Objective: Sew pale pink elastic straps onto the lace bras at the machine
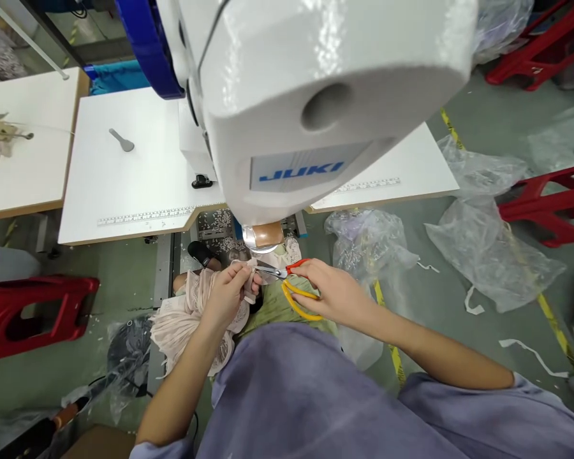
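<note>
In my right hand [328,290] is a pair of scissors [302,296] with one red and one yellow handle. Their blades point left and reach the cloth at my left hand [229,292]. That hand pinches the edge of a pale pink lace fabric piece [242,319]. A gathered bundle of the same pale fabric [175,328] hangs below and left of it, over my lap. Whether the blades are parted around the cloth is too small to tell. More lace lies just under the sewing machine head [335,108], close above both hands.
The machine's white table [138,159] carries a printed ruler and a small grey tool [122,140]. Red stools [33,315] stand at left and right. Plastic bags [492,255] and fabric scraps litter the floor at right. A second table [23,166] adjoins on the left.
</note>
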Demonstrator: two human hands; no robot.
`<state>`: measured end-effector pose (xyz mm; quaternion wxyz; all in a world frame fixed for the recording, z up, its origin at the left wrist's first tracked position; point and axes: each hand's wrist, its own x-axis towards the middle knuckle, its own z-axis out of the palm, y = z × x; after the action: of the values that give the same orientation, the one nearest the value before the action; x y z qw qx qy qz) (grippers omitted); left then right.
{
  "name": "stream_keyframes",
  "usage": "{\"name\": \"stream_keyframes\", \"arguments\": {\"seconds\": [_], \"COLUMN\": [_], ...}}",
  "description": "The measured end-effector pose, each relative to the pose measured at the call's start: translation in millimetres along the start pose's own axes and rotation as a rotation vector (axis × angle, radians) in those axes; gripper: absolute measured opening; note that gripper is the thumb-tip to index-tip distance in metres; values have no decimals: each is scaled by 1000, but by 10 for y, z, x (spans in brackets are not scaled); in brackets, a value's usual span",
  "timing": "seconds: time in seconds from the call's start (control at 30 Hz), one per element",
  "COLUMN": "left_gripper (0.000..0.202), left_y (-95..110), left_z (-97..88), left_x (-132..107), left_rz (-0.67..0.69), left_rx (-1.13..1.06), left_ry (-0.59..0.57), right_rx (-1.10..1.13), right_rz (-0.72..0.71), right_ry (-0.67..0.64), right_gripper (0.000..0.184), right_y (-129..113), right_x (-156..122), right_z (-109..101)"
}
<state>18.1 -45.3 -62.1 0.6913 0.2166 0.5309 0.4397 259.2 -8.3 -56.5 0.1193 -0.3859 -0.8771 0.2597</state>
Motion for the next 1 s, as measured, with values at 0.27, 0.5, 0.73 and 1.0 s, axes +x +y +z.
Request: {"name": "stream_keyframes", "arguments": {"seconds": [0.27, 0.5, 0.73, 1.0], "left_gripper": [22, 26, 34, 30], "left_y": [15, -26, -44, 37], "left_z": [0, -66, -53, -44], "left_x": [9, 36, 15, -42], "left_rz": [29, -6, 85, 180], "left_rx": [173, 25, 61, 412], "left_ry": [19, -17, 56, 118], "right_rx": [56, 219, 282, 304], "right_rz": [-7, 208, 178, 190], "right_ry": [-118, -88, -83, -111], "right_gripper": [35, 32, 40, 37], "right_y": [82, 107, -60, -92], "right_x": [35, -106, 11, 213], "right_z": [17, -94, -24, 57]}}
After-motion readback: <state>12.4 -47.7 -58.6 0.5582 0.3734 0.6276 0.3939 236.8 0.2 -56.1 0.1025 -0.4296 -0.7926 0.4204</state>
